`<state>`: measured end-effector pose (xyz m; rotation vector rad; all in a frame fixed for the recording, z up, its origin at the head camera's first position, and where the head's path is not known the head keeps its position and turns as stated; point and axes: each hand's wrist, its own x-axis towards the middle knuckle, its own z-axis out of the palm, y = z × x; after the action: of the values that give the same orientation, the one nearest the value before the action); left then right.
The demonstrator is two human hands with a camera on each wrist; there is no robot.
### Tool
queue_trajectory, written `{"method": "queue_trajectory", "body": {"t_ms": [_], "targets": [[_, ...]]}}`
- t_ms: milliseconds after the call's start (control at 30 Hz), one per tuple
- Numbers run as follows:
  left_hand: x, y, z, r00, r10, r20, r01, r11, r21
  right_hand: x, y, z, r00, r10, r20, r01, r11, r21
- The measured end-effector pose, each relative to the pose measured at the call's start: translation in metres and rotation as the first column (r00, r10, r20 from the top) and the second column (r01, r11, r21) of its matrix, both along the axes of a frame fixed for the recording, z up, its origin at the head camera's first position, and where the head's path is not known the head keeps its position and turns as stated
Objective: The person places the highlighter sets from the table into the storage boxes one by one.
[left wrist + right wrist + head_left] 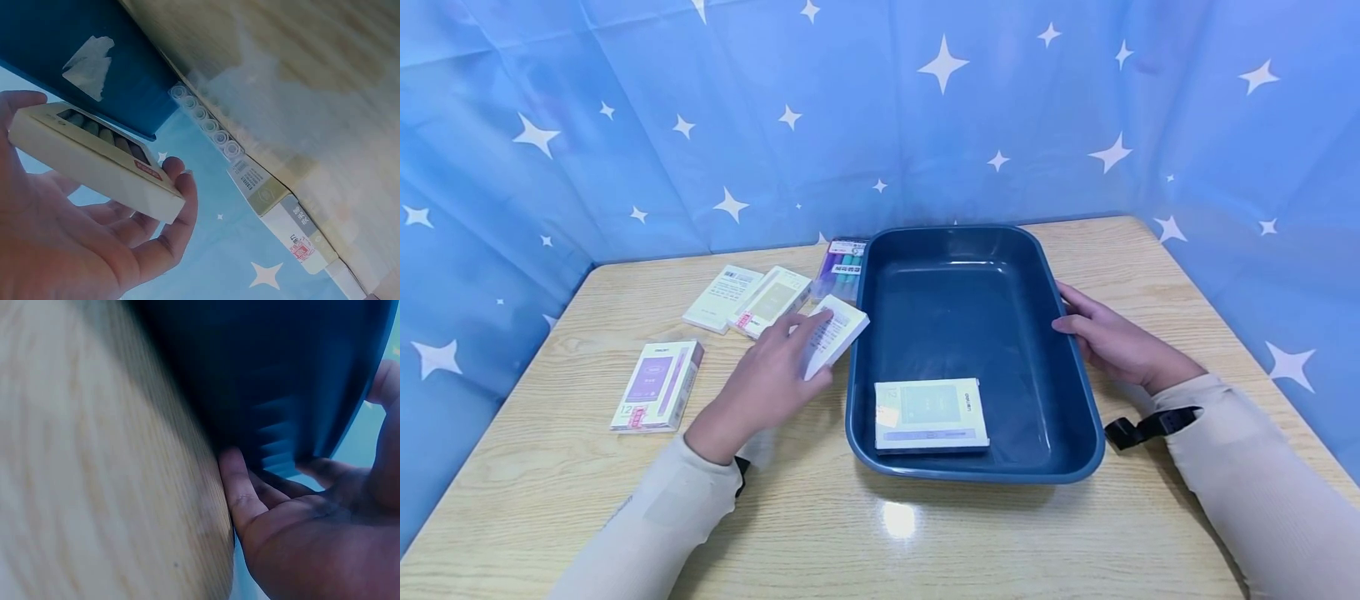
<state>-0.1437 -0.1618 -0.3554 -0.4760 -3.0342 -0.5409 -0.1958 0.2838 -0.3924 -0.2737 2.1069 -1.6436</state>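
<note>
My left hand (767,375) grips a white box of markers (837,333) by its edges, just left of a dark blue plastic bin (1093,400). In the left wrist view the box's window (103,134) shows a row of grey-green markers. My right hand (1105,333) holds the bin's right side, thumb over the rim; in the right wrist view its fingers (240,487) lie against the outer wall, low near the table. Inside the bin, at the near left, lies a white-and-yellow box (932,414).
Left on the wooden table (565,500) lie a purple-and-white box (657,386), a white box (722,298) and a yellow-fronted box (777,298). A clear pack of purple and green markers (841,267) touches the bin's far left. A blue star-patterned curtain (850,108) surrounds the table.
</note>
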Motion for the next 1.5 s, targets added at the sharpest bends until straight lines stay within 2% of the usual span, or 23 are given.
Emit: {"method": "queue_trajectory", "body": {"t_ms": [567, 800, 1500], "targets": [[-0.001, 0.004, -0.001, 0.998, -0.031, -0.049, 0.032, 0.999, 0.011, -0.004, 0.001, 0.001, 1.000, -0.016, 0.009, 0.016, 0.998, 0.059], [-0.003, 0.007, -0.002, 0.995, -0.061, -0.085, 0.062, 0.998, 0.008, -0.003, 0.001, 0.002, 1.000, 0.004, 0.001, -0.004, 0.999, 0.041], [-0.010, 0.016, 0.005, 0.998, -0.049, -0.042, 0.047, 0.997, -0.054, 0.001, 0.000, 0.002, 1.000, -0.006, 0.004, 0.006, 1.000, 0.025]]}}
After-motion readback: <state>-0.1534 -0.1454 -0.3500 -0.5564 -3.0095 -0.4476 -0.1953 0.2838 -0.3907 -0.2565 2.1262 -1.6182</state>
